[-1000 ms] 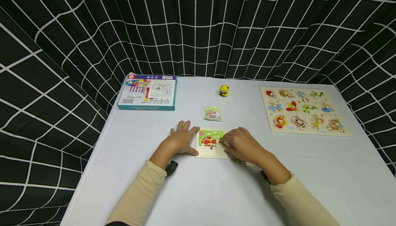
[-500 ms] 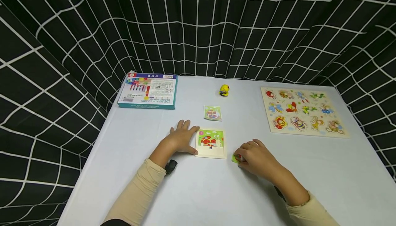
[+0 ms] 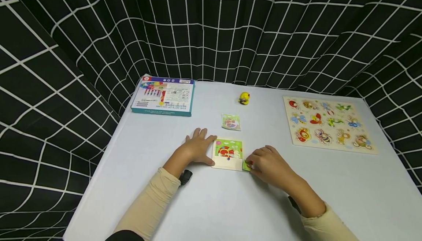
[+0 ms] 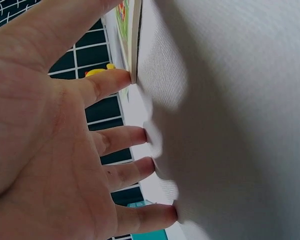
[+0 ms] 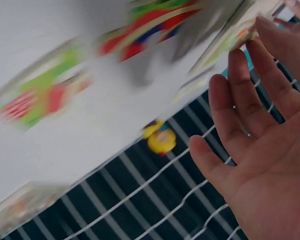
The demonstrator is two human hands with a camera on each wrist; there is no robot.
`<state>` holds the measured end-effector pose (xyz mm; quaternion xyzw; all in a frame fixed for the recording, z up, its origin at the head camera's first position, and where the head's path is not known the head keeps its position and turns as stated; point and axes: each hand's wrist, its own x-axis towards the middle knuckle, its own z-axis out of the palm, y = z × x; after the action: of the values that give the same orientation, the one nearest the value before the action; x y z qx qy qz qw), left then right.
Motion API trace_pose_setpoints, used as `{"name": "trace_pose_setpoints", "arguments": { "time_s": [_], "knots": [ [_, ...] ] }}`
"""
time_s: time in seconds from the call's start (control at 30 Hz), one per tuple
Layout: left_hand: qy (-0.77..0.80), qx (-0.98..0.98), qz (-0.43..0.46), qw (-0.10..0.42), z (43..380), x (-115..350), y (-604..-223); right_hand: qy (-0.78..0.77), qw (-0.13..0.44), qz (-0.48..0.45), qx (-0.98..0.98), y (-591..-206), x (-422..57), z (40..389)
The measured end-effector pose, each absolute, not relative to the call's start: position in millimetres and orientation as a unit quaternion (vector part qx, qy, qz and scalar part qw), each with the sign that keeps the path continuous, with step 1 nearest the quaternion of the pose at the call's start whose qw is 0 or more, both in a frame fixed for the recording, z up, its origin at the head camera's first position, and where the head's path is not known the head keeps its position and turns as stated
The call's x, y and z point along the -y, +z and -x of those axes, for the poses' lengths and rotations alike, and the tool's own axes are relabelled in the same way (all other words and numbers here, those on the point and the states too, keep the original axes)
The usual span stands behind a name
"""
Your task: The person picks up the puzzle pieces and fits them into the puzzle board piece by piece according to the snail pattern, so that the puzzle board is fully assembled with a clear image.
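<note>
A small wooden jigsaw board (image 3: pixel 227 163) with a red snail on green lies before me, its lower strip bare wood. My left hand (image 3: pixel 197 151) is spread flat at its left side, thumb and index finger touching the edge. In the left wrist view, that index fingertip meets the board's edge (image 4: pixel 135 47). By the lower right corner my right hand (image 3: pixel 271 167) pinches a green and red puzzle piece (image 3: pixel 245 166), partly covered by the fingers. Blurred puzzle pieces (image 5: pixel 45 92) show in the right wrist view, beside the right hand (image 5: pixel 270 150).
Just behind the board lies a picture card (image 3: pixel 231 122). A yellow toy duck (image 3: pixel 244 98) stands farther back. At the back left is a flat bead box (image 3: pixel 163 96); an insect puzzle board (image 3: pixel 288 115) occupies the right side. Black gridded curtain (image 3: pixel 230 32) surrounds the table.
My right hand has left the board's right edge, reached the loose puzzle piece nearer me, and brought it left to the board's lower right corner. The left hand keeps its place.
</note>
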<state>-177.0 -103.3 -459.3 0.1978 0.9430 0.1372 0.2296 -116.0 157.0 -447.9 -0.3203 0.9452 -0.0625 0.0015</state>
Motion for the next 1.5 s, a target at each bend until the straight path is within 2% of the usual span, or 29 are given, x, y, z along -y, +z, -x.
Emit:
{"name": "trace_pose_setpoints", "arguments": {
  "time_s": [0.33,0.67,1.2,1.5],
  "knots": [
    [0.133,-0.944,-0.196,0.23,176,103,-459,-0.076,-0.009,0.394,-0.916,-456,-102,133],
    [0.124,-0.945,-0.198,0.231,178,102,-461,-0.064,0.003,0.383,-0.921,-459,-87,136],
    [0.127,-0.944,-0.194,0.236,176,100,-456,-0.049,0.0,0.386,-0.921,-460,-88,133],
    [0.136,-0.943,-0.194,0.235,176,100,-458,-0.083,-0.018,0.358,-0.93,-451,-132,121]
  ]
}}
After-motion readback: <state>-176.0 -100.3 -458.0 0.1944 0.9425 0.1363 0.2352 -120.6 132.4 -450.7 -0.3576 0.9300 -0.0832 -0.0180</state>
